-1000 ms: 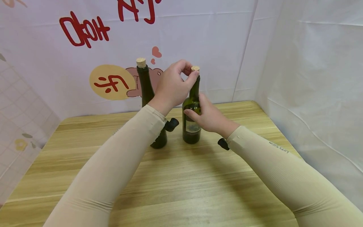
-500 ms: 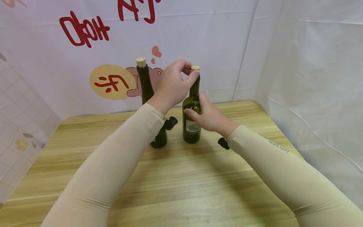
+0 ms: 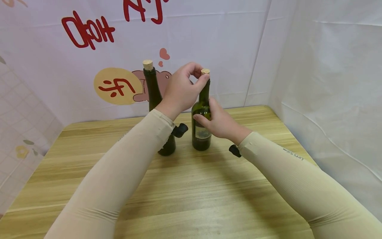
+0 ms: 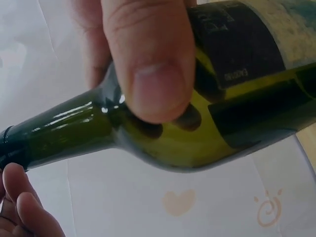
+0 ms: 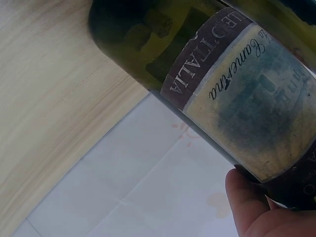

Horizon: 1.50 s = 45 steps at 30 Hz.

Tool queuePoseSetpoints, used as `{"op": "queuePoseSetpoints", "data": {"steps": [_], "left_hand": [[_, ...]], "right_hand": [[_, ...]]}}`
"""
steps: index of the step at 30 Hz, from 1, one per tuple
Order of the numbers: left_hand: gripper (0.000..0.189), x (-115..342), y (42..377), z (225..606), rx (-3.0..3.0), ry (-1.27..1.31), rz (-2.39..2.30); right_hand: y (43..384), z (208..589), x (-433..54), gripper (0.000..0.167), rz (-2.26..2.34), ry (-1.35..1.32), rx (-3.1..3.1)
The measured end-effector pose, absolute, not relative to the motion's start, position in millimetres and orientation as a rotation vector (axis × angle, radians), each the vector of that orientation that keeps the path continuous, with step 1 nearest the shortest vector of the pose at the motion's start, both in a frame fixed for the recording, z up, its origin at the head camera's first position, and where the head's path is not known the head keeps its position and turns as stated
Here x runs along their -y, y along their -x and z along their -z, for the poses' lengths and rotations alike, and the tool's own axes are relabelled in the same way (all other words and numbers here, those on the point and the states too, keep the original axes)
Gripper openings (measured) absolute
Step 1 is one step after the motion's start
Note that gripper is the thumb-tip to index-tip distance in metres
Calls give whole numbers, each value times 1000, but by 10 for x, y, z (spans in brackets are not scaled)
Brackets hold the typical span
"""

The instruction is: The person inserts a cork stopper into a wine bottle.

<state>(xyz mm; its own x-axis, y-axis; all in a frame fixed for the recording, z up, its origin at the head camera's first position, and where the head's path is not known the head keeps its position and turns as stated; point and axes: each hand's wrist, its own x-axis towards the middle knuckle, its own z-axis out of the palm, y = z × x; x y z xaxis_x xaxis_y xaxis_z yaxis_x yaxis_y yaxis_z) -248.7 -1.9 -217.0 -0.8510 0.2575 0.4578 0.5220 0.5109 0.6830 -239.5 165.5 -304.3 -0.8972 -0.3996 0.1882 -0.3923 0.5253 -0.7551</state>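
Observation:
A green wine bottle with a pictorial label stands upright on the table, a cork at its mouth. My left hand pinches that cork between thumb and fingers. Lower down, my right hand grips the bottle around its shoulder, the thumb in front. In the left wrist view the right thumb lies across the shoulder, while left fingertips show beside the neck's ringed end. Close up in the right wrist view is the bottle's label, with right-hand fingers at the lower right.
To the left stands a taller dark bottle with a cork in its mouth, its middle hidden behind my left forearm. Both stand on a wood-grain table. A white printed cloth hangs behind, with more cloth at both sides.

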Motion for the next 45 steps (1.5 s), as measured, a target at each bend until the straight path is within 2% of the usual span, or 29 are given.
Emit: {"op": "queuePoseSetpoints", "data": {"steps": [13,32,45], "left_hand": [[19,30,2497,2168,2451,667,1233],[20,21,2479,2161,2489,675,1208],[20,15,2468,2174,2473,678,1231]], "right_hand": [[2390,3028,-1645,48,1359,699,-2734],[2386,3032,-1661,57,1352,690,-2714],[2390,3040,-1662,52,1358,697,-2713]]}}
